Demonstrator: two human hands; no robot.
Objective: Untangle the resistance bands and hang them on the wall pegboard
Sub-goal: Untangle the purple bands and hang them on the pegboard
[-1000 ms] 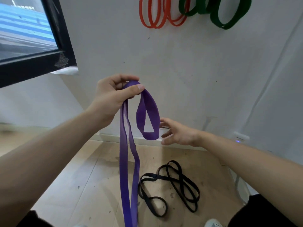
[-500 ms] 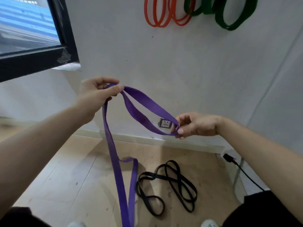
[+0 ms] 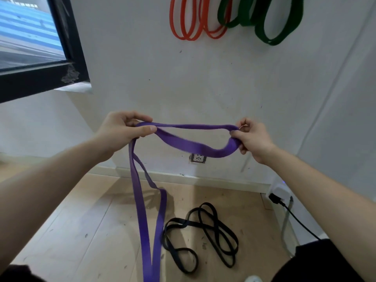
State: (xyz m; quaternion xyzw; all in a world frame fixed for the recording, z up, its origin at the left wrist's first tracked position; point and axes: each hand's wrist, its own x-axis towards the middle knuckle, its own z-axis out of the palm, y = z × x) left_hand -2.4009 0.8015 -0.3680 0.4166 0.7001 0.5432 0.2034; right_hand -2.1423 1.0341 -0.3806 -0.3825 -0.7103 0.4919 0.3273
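Note:
A purple resistance band (image 3: 189, 146) is stretched sideways between both hands in front of the white wall. My left hand (image 3: 122, 130) pinches its left end between thumb and fingers. My right hand (image 3: 251, 138) grips the right end of the loop. Two purple strands hang from my left hand down past the bottom edge of the view. A thin black band (image 3: 203, 235) lies tangled in loops on the wooden floor below. Orange bands (image 3: 193, 23) and green bands (image 3: 270, 23) hang high on the wall; their pegs are out of view.
A dark-framed window (image 3: 67, 58) juts out at the upper left. A wall socket (image 3: 197, 158) sits low behind the purple band. At the lower right a white plug block (image 3: 279, 192) holds a black cable (image 3: 295, 218) that runs across the floor.
My right hand has taken hold of the hanging purple loop and pulled it out to the right and up. The loop now lies spread nearly level between my hands.

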